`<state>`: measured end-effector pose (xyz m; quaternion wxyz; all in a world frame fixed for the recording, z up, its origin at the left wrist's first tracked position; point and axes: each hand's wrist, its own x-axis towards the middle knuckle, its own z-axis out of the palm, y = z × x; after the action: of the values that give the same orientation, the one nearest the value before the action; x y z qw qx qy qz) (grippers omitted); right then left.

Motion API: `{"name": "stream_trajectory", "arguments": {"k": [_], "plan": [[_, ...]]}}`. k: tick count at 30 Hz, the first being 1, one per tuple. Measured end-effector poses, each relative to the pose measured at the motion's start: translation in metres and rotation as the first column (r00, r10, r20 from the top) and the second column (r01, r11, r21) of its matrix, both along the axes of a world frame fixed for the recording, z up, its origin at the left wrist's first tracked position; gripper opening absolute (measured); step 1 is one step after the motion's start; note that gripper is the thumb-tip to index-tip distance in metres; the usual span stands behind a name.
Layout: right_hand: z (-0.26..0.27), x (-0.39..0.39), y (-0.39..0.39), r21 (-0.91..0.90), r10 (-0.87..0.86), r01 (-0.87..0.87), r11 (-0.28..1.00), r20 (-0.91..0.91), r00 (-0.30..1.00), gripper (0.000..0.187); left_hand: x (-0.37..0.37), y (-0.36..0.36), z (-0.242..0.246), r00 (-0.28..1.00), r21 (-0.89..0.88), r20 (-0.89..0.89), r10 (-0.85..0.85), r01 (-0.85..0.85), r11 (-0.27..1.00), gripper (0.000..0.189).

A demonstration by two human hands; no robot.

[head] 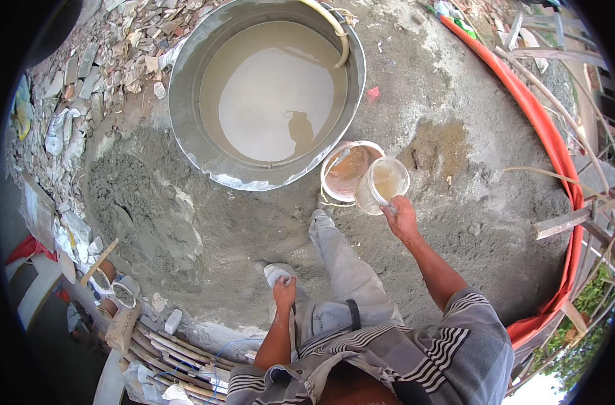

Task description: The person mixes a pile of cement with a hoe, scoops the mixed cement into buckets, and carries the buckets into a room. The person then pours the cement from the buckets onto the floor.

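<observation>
My right hand point(401, 218) grips the near edge of a translucent plastic pail point(369, 195). Cloudy liquid is visible inside, and the pail's mouth tilts up toward me. Just beyond it, partly covered by it, stands a white-rimmed bucket point(347, 169) with a reddish-brown inside and a wire handle. My left hand point(284, 291) is curled in front of my grey trousers point(345, 263). A pale patch shows at its fingers; whether it holds anything I cannot tell. A large metal tub point(186, 116) of murky water stands ahead of me.
A pale hose point(337, 25) hangs over the tub's rim. Wet grey mortar point(140, 197) spreads at left, with rubble point(94, 66) behind it. An orange sheet point(535, 101) edges the right side, near a jutting wooden beam point(560, 224). Bamboo poles point(180, 359) lie at lower left.
</observation>
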<state>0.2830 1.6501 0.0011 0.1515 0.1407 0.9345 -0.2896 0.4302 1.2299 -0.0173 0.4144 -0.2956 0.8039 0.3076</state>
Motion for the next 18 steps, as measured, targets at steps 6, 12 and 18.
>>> {"name": "stream_trajectory", "arguments": {"k": [6,12,18], "plan": [[0.107,-0.053,-0.002,0.007,0.307,-0.307,0.952,-0.017,0.951,0.019,-0.068,0.083,-0.098,0.987,0.361,0.107,0.121,-0.152,0.92,0.061],[0.124,-0.091,-0.019,-0.051,0.339,-0.346,0.937,-0.105,0.935,0.02,-0.118,0.173,-0.168,0.991,0.315,0.041,0.129,-0.136,0.939,0.098],[0.106,-0.077,-0.026,-0.054,0.216,-0.226,0.973,-0.144,0.966,0.014,-0.145,0.199,-0.194,0.897,0.415,0.098,0.431,-0.431,0.801,0.076]]}}
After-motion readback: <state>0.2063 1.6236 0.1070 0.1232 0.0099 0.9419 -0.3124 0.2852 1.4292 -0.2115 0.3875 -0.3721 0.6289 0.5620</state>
